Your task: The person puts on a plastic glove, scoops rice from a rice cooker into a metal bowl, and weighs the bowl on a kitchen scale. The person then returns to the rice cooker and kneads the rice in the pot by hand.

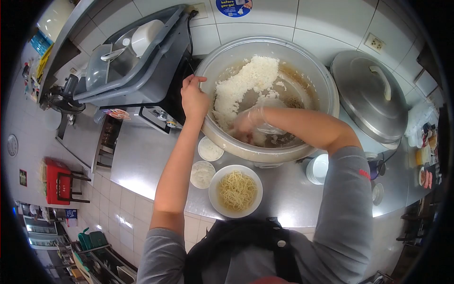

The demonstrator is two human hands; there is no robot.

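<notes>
A large, wide metal rice pot (267, 152) stands on the counter, with white cooked rice (250, 78) heaped along its far and left sides. My left hand (194, 97) is closed at the pot's left rim, fingertips over the edge. Inside the pot, my right hand (247, 122) wears a clear plastic glove and reaches into the rice at the near left. Its fingers are blurred and partly hidden by rice. Below the pot sit two small bowls of rice, one nearer the pot (210, 149) and one to its left (203, 174), plus a white bowl of yellow noodles (236, 190).
At the right, a second large pot has a domed metal lid (371, 97). Stacked white bowls (318, 169) stand under my right forearm. On the left, a grey tub (137, 71) with containers rests on a black appliance (161, 116). The steel counter (137, 161) ends near my apron.
</notes>
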